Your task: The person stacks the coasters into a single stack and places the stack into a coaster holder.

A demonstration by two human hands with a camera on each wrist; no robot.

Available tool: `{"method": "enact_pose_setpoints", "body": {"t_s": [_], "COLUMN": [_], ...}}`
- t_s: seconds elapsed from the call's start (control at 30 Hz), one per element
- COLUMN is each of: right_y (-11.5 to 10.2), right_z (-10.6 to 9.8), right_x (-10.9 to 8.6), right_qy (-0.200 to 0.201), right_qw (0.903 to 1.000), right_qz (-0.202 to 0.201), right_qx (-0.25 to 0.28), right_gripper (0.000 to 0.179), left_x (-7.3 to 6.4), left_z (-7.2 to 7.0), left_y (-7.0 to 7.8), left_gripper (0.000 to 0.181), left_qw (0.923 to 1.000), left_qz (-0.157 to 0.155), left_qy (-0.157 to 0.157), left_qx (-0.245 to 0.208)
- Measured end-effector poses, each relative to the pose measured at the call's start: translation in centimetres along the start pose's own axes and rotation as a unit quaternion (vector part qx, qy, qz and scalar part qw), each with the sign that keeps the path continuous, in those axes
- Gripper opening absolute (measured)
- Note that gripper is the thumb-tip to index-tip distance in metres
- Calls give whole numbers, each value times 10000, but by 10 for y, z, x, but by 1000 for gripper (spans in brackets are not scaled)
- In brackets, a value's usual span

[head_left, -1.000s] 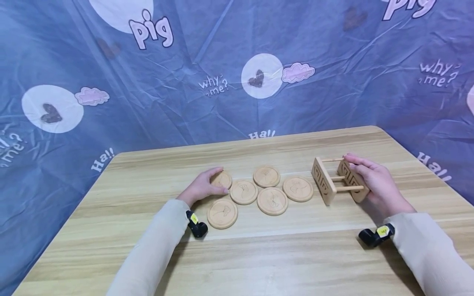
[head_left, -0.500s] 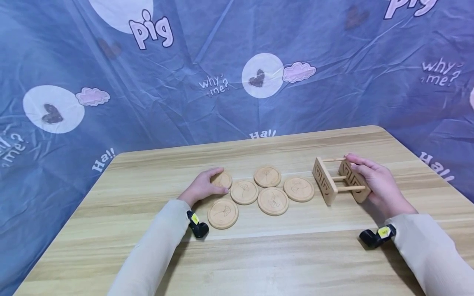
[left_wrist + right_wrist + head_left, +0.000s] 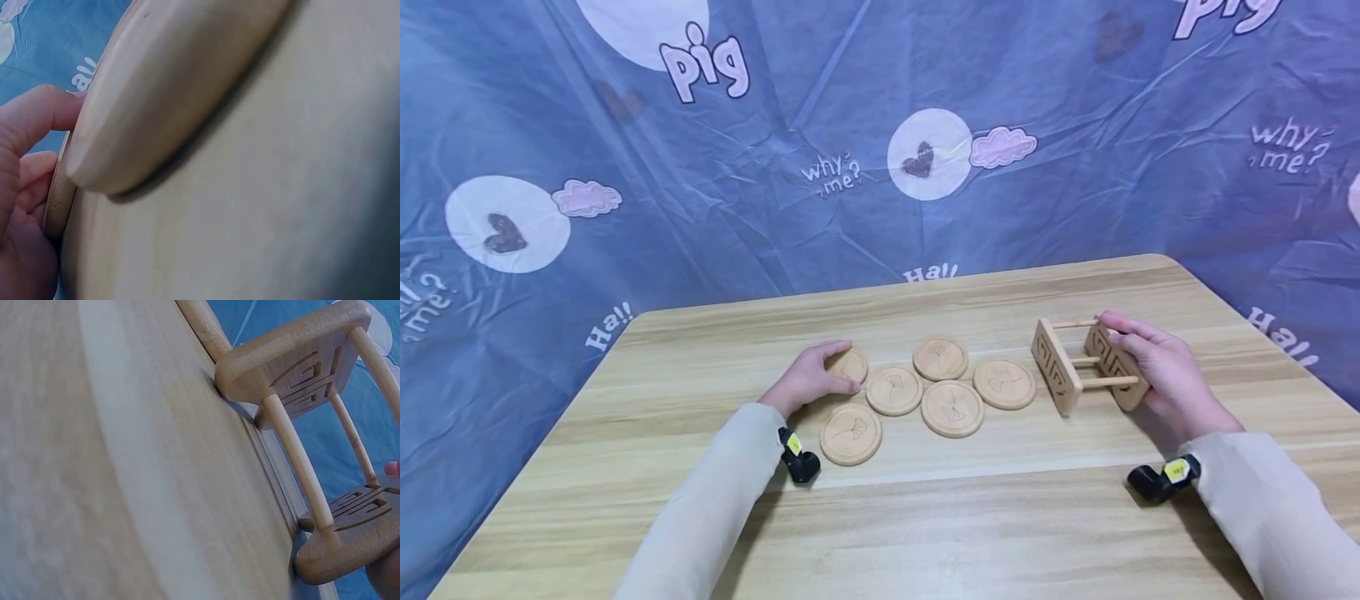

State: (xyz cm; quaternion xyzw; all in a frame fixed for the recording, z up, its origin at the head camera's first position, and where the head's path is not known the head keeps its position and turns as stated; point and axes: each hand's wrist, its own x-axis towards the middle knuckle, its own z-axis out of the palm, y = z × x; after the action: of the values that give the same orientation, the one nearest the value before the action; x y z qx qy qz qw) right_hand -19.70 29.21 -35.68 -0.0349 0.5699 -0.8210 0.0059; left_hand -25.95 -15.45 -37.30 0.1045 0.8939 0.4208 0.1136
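Left hand (image 3: 807, 379): gripped disc (image 3: 849, 366), left of rack (image 3: 1059, 368)
Right hand (image 3: 1165, 372): gripped rack
Five discs (image 3: 952, 409): lay left of rack

You wear long, pale cream sleeves (image 3: 711, 500), with a black, round-ended camera (image 3: 805, 467) and yellow label (image 3: 794, 443) at each cuff (image 3: 1219, 454).

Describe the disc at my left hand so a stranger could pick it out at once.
On the wood-grain table, six wooden discs lie left of the wooden rack. At that group's left end, two discs lie one behind the other; take the farther disc. From the head view, it alone is partly covered by the left hand.
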Motion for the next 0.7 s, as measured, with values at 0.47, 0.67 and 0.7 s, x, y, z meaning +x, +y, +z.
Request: {"method": "enact_pose_setpoints", "body": {"t_s": [0.47, 0.67, 0.7], "right_y": [0, 0, 0], "right_z": [0, 0, 0], "right_x": [-1, -1, -1], "right_qy": [36, 23, 13], "right_qw": [10000, 10000, 10000], "right_qz": [15, -18, -26], "right_qx": [-78, -92, -85], "right_gripper": [25, 25, 25], "left_x": [2, 3, 3], "left_z": [-3, 0, 0], "left_y": [6, 10, 11], "left_gripper": [80, 80, 80], "left_qw": [9999, 9999, 9999], "left_qz": [97, 107, 110], "left_qy": [-70, -56, -33], "left_qx": [100, 22, -7]}}
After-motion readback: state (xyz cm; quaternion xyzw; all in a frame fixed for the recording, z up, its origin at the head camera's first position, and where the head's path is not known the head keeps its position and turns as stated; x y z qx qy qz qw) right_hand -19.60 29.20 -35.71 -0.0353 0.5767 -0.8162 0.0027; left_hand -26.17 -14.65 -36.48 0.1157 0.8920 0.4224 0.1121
